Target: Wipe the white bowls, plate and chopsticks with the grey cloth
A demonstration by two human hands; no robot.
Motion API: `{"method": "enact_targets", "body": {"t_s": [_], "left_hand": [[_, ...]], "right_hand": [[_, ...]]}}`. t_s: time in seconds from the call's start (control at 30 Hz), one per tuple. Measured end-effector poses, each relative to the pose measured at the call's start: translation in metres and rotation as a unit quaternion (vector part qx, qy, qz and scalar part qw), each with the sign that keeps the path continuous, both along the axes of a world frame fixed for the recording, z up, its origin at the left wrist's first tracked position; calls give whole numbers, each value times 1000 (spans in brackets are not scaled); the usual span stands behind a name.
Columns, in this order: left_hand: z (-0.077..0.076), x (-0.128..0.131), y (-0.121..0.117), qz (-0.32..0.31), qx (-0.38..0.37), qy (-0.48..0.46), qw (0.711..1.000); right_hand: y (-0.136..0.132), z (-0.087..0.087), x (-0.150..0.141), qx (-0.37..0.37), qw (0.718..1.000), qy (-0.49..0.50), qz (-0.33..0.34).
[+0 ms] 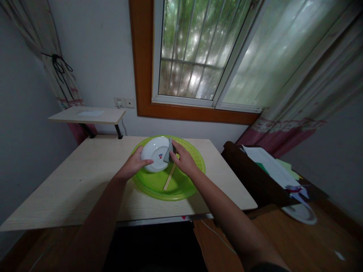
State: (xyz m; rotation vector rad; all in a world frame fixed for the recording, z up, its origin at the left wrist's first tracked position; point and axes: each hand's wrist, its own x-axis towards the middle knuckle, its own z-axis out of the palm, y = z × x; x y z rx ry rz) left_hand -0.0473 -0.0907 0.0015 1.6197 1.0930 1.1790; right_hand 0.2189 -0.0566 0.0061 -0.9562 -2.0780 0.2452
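My left hand [134, 163] grips the near rim of a white plate [154, 153] with a small coloured mark, holding it tilted over a wide green basin [185, 189]. Closed on a grey cloth [168, 152], my right hand [183, 159] presses it against the plate's right edge. A pair of wooden chopsticks [169, 177] lies in the basin just below the plate. The basin rests on a light wooden table [70, 185].
A small raised shelf [87, 114] stands at the table's back left, under a wall socket [124, 102]. To the right is a dark wooden piece of furniture [255, 177] with papers [269, 164], and a white plate [302, 212] lies on the floor. A barred window [195, 53] lies ahead.
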Motion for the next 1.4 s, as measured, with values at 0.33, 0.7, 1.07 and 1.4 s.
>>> {"method": "enact_targets", "body": {"t_s": [0.33,0.7,1.07,1.4], "left_hand": [[6,1,-3,-54,-39,-20,998],[20,8,-6,-51,-30,47,997],[7,0,2,-70,-26,69,995],[7,7,-1,-60,12,136,989]], "right_hand": [[10,-12,3,-141,979,148,27],[3,-1,5,-21,996,74,43],[-4,9,2,70,994,-52,63],[-33,29,-21,140,959,-194,151]]}}
